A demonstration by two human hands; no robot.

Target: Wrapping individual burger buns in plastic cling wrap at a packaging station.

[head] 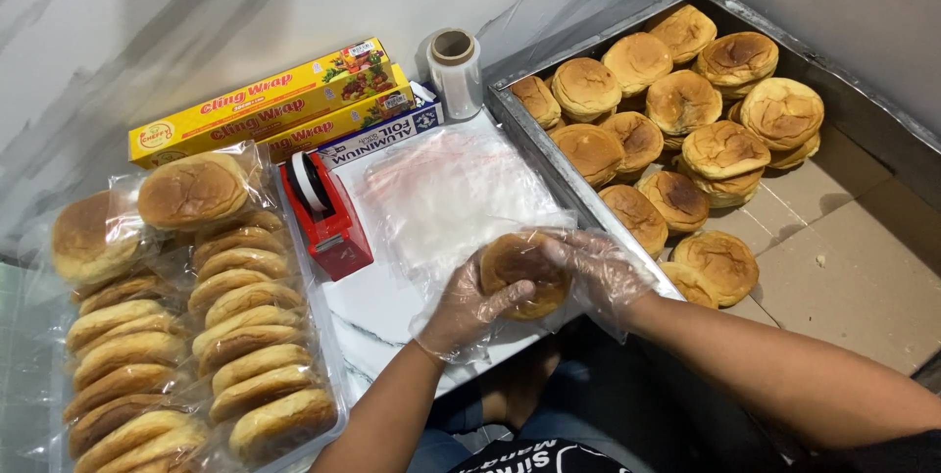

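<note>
Head view: bun (524, 275) held between both gloved hands above the white counter (377, 311), just beside the metal tray (549, 154). Left hand (461, 311) cups its underside; right hand (598, 267) grips its far edge through thin plastic. Judged light, soft, easily crushed; film slippery. Support from below, fingers spread, minimal squeeze. Bag stack (446, 194) lies behind.

At the centre, the golden-brown bun (522, 275) has a darker top. At nine o'clock, the bagged buns (196, 336) are tan under glossy clear plastic. The tape dispenser (328, 218) is red, the boxes (265, 105) at eleven yellow with red lettering, and the table (382, 306) white, perhaps faintly grey-veined.
</note>
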